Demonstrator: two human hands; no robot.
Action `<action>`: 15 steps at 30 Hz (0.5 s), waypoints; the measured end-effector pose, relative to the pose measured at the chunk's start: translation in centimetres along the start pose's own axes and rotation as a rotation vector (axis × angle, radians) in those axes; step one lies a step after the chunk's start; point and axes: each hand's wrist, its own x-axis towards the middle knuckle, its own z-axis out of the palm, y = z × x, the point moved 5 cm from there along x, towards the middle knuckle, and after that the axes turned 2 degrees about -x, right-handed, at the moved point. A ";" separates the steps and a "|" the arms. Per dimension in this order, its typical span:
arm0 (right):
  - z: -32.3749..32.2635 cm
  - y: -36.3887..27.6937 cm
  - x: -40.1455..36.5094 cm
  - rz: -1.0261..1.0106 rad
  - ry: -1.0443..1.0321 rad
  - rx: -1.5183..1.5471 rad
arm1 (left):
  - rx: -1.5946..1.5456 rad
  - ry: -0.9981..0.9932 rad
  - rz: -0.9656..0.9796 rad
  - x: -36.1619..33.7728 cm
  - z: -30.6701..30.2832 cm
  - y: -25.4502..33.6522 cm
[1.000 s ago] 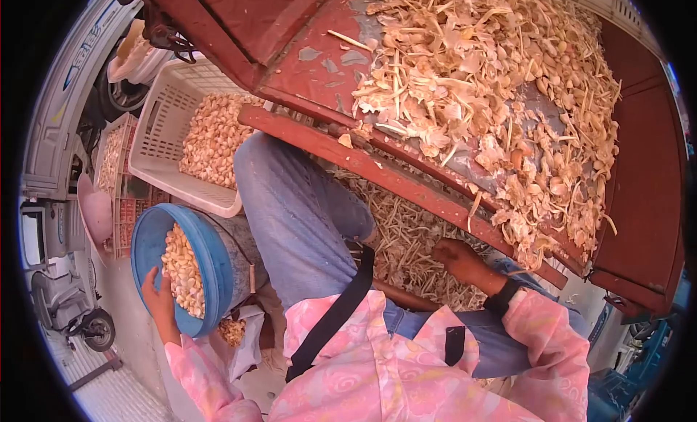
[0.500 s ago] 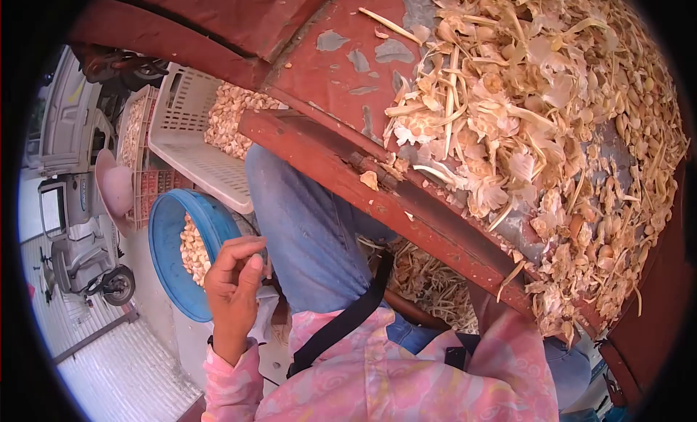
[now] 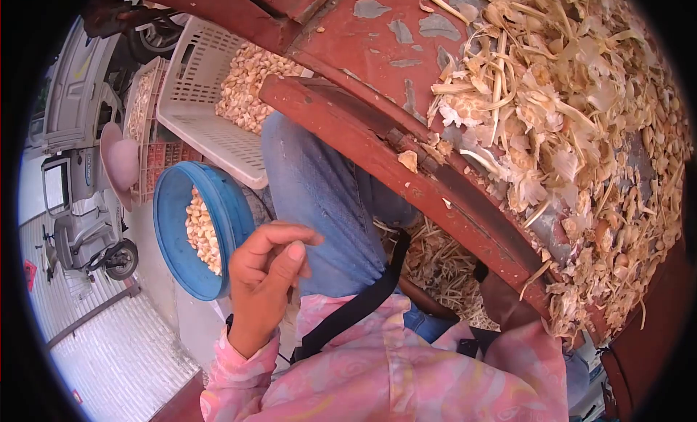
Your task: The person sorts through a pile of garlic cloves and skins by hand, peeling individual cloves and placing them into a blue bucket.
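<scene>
My left hand [image 3: 265, 284] hangs in the air over my lap, fingers loosely curled and nothing seen in it. It is just right of a blue bucket [image 3: 174, 204] that holds peeled garlic cloves [image 3: 202, 229]. My right forearm [image 3: 504, 302] reaches under the edge of the red table [image 3: 377, 48], and that hand is hidden there. A heap of garlic skins and stalks [image 3: 581, 117] covers the table top. My jeans-clad leg [image 3: 319, 197] lies between the bucket and the table.
A white plastic basket [image 3: 210, 135] with more cloves [image 3: 250, 88] stands behind the bucket. Dry stalks [image 3: 443, 269] litter the ground under the table. A pink hat [image 3: 120, 160] and a parked scooter [image 3: 94, 248] are at the left. A black strap [image 3: 363, 298] crosses my chest.
My left hand has risen from the bucket's rim and moved right, toward my lap. My right hand, seen a second ago among the stalks, is now hidden under the table edge.
</scene>
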 end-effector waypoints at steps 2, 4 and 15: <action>-2.2 -5.4 -2.5 -0.143 -0.076 0.246 | -0.160 -0.142 -0.152 -0.8 1.7 -1.0; -5.2 -12.8 -5.5 -0.150 -0.259 0.470 | -0.263 -0.318 -0.336 -1.7 3.9 -2.2; -19.1 -25.1 -12.8 -0.526 0.132 -0.036 | -0.822 -0.802 -0.732 -4.7 13.5 -6.6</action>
